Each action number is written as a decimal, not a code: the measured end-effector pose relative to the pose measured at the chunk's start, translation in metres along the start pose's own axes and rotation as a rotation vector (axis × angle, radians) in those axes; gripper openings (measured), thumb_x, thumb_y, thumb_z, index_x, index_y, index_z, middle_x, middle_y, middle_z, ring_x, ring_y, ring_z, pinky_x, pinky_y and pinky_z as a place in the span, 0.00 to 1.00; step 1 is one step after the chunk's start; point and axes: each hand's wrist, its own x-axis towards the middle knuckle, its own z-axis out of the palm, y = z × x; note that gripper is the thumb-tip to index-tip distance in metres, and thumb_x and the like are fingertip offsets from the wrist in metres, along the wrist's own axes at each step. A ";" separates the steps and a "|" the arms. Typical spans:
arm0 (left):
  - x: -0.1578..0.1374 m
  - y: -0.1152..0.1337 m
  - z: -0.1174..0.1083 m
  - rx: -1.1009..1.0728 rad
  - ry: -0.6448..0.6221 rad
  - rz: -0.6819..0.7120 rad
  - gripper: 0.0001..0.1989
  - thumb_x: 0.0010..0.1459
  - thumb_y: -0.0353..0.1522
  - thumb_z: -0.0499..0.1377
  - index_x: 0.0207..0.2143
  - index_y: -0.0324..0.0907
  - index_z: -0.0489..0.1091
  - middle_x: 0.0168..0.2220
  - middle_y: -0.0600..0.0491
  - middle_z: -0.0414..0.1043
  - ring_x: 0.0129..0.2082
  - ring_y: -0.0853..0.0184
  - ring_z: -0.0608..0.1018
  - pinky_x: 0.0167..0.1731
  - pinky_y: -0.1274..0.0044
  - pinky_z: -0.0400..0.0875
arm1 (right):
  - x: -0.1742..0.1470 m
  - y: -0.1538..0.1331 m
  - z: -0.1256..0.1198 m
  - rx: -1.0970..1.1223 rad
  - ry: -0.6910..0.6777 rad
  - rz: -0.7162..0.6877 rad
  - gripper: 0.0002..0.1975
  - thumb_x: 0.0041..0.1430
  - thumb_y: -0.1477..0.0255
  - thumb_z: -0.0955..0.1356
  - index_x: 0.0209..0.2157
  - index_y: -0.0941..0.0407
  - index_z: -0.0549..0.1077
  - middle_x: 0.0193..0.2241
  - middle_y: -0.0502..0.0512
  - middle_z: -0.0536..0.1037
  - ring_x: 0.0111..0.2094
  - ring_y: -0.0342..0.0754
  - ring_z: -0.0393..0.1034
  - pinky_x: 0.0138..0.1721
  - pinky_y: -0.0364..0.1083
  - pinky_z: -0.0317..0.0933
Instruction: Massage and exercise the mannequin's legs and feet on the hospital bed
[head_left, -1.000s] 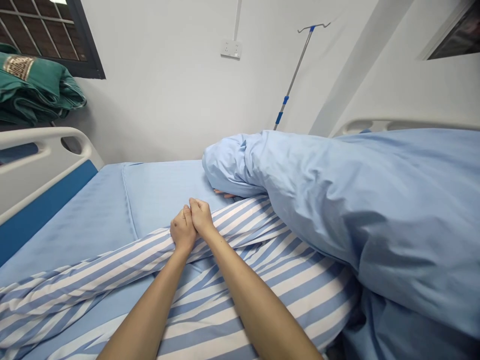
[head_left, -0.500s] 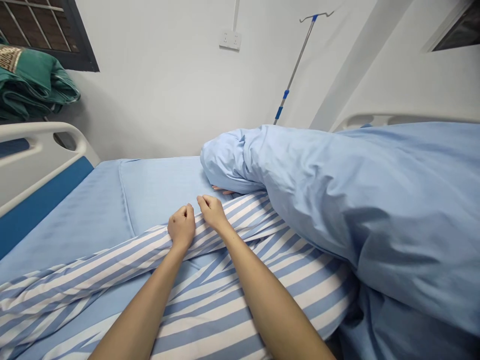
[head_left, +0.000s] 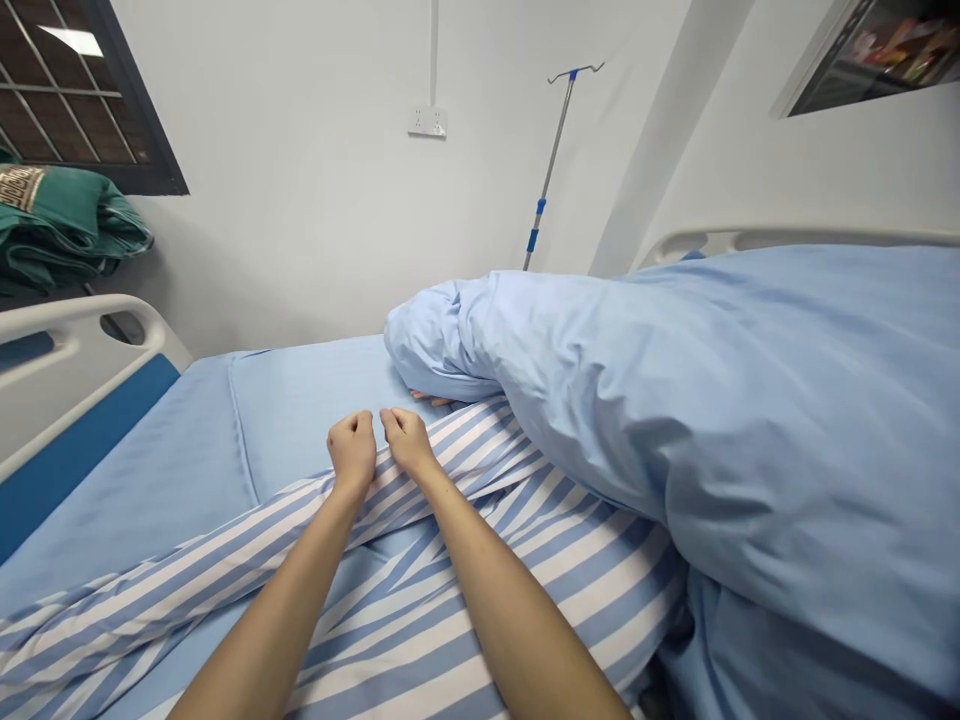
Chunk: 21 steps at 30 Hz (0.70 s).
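Observation:
A blue-and-white striped garment (head_left: 420, 600) lies spread over a hospital bed with a light blue sheet (head_left: 300, 390). My left hand (head_left: 352, 450) and my right hand (head_left: 406, 440) rest side by side at the garment's far edge, both fisted on the striped cloth. A bulky light blue duvet (head_left: 675, 400) lies bunched just right of my hands. Fingertips of another person's hand (head_left: 431, 400) peek out under the duvet's near end, right beyond my right hand.
A white and blue bed rail (head_left: 82, 400) stands at the left, another rail (head_left: 750, 240) behind the duvet. Folded green cloth (head_left: 60, 230) sits by a barred window. An IV pole (head_left: 551, 165) and a wall socket (head_left: 427, 122) are at the back wall.
My hands, pressed together a second ago, parted slightly and came close again while still gripping the striped cloth. The view has shifted a little to the right and down.

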 end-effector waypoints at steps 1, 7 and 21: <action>0.000 0.003 0.005 -0.055 0.018 -0.003 0.16 0.51 0.36 0.47 0.14 0.42 0.50 0.15 0.60 0.48 0.18 0.74 0.56 0.20 0.80 0.50 | 0.001 0.000 -0.001 0.020 0.003 0.006 0.20 0.58 0.62 0.56 0.16 0.56 0.56 0.14 0.44 0.58 0.20 0.39 0.53 0.23 0.40 0.46; -0.022 0.000 0.024 0.127 -0.004 0.080 0.18 0.57 0.37 0.43 0.16 0.42 0.53 0.16 0.58 0.57 0.19 0.73 0.58 0.23 0.79 0.51 | 0.004 0.003 -0.004 0.116 0.062 0.050 0.18 0.56 0.62 0.58 0.16 0.55 0.54 0.14 0.43 0.56 0.20 0.39 0.50 0.22 0.40 0.47; -0.026 -0.005 0.020 0.140 -0.005 0.091 0.17 0.57 0.34 0.44 0.16 0.42 0.53 0.16 0.58 0.58 0.19 0.72 0.58 0.23 0.78 0.47 | 0.017 -0.003 -0.013 -0.105 -0.107 0.046 0.18 0.53 0.65 0.59 0.13 0.56 0.54 0.12 0.43 0.53 0.18 0.39 0.50 0.21 0.41 0.44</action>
